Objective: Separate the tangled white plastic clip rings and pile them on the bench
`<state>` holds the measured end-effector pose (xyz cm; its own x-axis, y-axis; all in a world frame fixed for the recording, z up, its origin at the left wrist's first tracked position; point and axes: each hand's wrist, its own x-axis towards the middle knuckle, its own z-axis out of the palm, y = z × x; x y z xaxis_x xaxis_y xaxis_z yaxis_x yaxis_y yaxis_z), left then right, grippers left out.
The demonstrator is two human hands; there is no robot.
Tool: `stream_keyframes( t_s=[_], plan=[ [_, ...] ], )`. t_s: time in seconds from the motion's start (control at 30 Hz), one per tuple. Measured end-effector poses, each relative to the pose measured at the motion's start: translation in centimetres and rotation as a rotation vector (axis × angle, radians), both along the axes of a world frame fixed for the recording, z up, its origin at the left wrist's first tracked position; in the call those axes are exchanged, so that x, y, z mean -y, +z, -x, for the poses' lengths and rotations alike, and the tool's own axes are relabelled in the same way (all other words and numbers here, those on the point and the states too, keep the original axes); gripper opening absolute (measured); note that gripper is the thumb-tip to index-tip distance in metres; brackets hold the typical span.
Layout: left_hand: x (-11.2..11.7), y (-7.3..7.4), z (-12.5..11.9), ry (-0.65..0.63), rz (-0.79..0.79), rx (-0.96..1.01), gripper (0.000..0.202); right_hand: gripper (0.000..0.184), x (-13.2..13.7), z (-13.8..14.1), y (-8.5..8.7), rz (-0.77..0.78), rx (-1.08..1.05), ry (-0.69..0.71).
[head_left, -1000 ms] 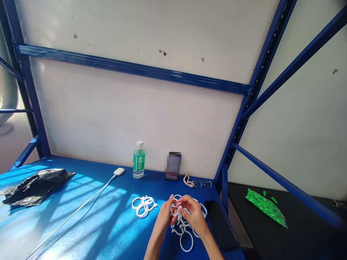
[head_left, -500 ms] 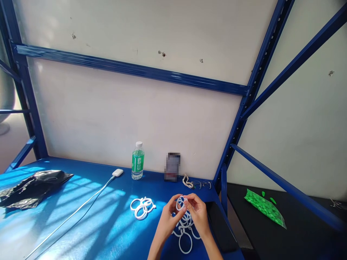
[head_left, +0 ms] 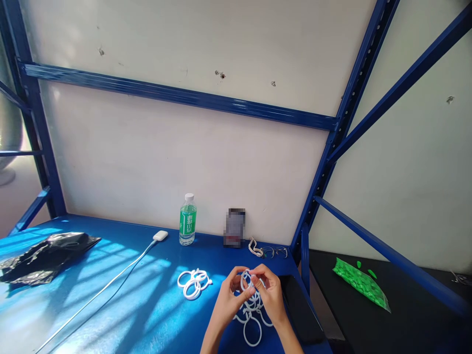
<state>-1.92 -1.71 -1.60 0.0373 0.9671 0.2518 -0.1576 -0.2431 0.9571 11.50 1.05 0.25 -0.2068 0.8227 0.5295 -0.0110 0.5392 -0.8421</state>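
Ring (head_left: 242,281), white, one: raised above the near right part of the table (head_left: 147,314), between both hands.

Left hand (head_left: 228,298): thumb and forefinger curved round, pinching the ring's left and lower side; remaining fingers curled behind, partly hidden.

Right hand (head_left: 272,296): thumb and forefinger bent together, apparently pinching the ring's upper right; exact contact covered by the knuckles.

Pile (head_left: 252,310), white rings, overlapping: on the table below the hands, partly screened by them. Whether the held piece joins the pile, cannot tell.

Cluster (head_left: 196,282), white rings, several: on the table left of the hands, well apart from the pile.

Phone (head_left: 301,310), dark: flat, just right of the right hand.

Step in hand, as judged: two-handed fingertip handling of the ring, probably working at its joint or fastening.

Next move, as judged: calls for a steady left pinch while the right fingertips press or turn, without snagging the pile.
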Motion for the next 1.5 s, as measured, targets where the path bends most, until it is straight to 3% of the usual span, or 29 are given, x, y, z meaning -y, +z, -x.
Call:
stream_keyframes(
  t_s=[0.3, 0.47, 0.6, 0.7, 0.8, 0.9, 1.03, 1.17, 1.33, 1.5],
  plan=[
    [0.2, 0.1, -0.1, 0.125, -0.019, -0.078, 0.040, 0.021, 0.0, 0.2, -0.2, -0.008, -0.016, -0.016],
    [0.1, 0.0, -0.3, 0.274, -0.074, -0.263, 0.036, 0.023, -0.3, 0.3, -0.4, 0.071, 0.069, -0.022],
    [-0.4, -0.7, 0.0, 0.473, -0.118, -0.377, 0.038, 0.029, -0.8, 0.2, -0.8, 0.084, 0.197, -0.088],
    [-0.6, -1.4, 0.6, 0.707, -0.124, -0.482, 0.038, 0.029, -1.0, 0.0, -1.0, 0.030, 0.273, -0.157],
    [-0.5, -1.7, 1.4, 0.964, 0.012, -0.667, 0.038, 0.028, -1.0, 0.0, -1.0, -0.018, 0.341, -0.185],
    [-0.2, -1.8, 1.8, 1.115, 0.219, -0.883, 0.035, 0.028, -0.9, 0.0, -0.9, -0.047, 0.383, -0.196],
    [0.0, -2.3, 1.8, 1.157, 0.340, -1.069, 0.034, 0.027, -0.8, -0.1, -0.8, -0.072, 0.426, -0.207],
    [0.0, -2.7, 1.4, 1.141, 0.352, -1.165, 0.037, 0.026, -0.9, -0.2, -0.9, -0.099, 0.526, -0.241],
    [-0.1, -2.5, 1.1, 1.117, 0.216, -1.103, 0.038, 0.025, -0.7, 0.1, -1.4, -0.130, 0.699, -0.238],
    [-0.4, -2.5, 1.5, 0.962, -0.016, -0.887, 0.028, 0.021, 0.0, 0.6, -1.5, -0.153, 0.797, -0.197]
  ],
)
